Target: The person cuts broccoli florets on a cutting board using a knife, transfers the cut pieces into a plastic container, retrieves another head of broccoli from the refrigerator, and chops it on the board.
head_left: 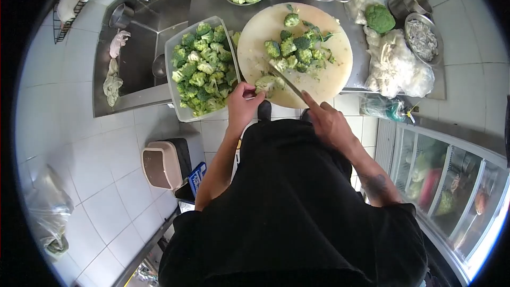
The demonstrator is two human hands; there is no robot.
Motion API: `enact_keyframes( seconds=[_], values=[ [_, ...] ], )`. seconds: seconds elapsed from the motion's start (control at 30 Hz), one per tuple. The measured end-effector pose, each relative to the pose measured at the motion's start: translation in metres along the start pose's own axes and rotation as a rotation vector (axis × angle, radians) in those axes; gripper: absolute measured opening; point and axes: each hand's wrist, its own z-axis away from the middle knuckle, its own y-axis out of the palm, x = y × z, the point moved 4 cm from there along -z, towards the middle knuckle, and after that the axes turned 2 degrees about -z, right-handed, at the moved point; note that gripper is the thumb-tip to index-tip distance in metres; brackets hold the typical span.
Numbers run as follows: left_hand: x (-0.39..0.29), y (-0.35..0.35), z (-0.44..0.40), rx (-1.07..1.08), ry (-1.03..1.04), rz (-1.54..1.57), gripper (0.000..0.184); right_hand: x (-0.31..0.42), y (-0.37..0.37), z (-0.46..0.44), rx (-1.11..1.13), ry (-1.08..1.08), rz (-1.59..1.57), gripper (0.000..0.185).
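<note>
Right hand, at centre right of the frame, is closed round the handle of a knife, index finger stretched forward along it; the blade slants up and left over the board. Left hand, near the centre, has its fingers curled and thumb close to them, at the lower left edge of a pale broccoli piece; whether they pinch it I cannot tell. That piece lies on the round cutting board, upper centre, and should be light and firm, perhaps slick if wet; its edge away from the blade looks the safest hold. The knife is likely stiff, best held by its handle. Farther up the board, loose florets probably have sturdy stalks but crumbly heads, so the stalk suits a grip. Left of the board, a plastic tub holds many more.
</note>
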Motion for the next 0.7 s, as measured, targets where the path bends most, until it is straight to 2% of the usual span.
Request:
enact_keyframes(
  seconds=[0.03, 0.3, 0.5, 0.57, 0.63, 0.7],
  values=[
    [0.007, 0.004, 0.005, 0.025, -0.112, 0.099, 0.031, 0.008, 0.001, 0.001, 0.004, 0.003, -0.001, 0.061],
    [0.006, 0.011, 0.014, -0.046, -0.114, 0.138, 0.029, 0.022, 0.011, -0.008, 0.09, 0.051, 0.006, 0.059],
    [0.01, 0.009, 0.015, -0.038, -0.055, 0.072, 0.028, 0.004, 0.03, -0.003, 0.06, -0.052, 0.015, 0.062],
    [0.009, 0.009, 0.015, -0.036, -0.056, 0.079, 0.027, -0.007, 0.045, 0.0, 0.107, -0.012, 0.012, 0.062],
    [0.008, 0.007, 0.014, -0.079, -0.139, 0.111, 0.037, -0.012, 0.042, -0.006, 0.147, 0.015, 0.022, 0.063],
    [0.01, 0.009, 0.012, -0.077, -0.122, 0.111, 0.044, -0.009, 0.033, -0.004, 0.076, -0.034, -0.083, 0.063]
  ],
)
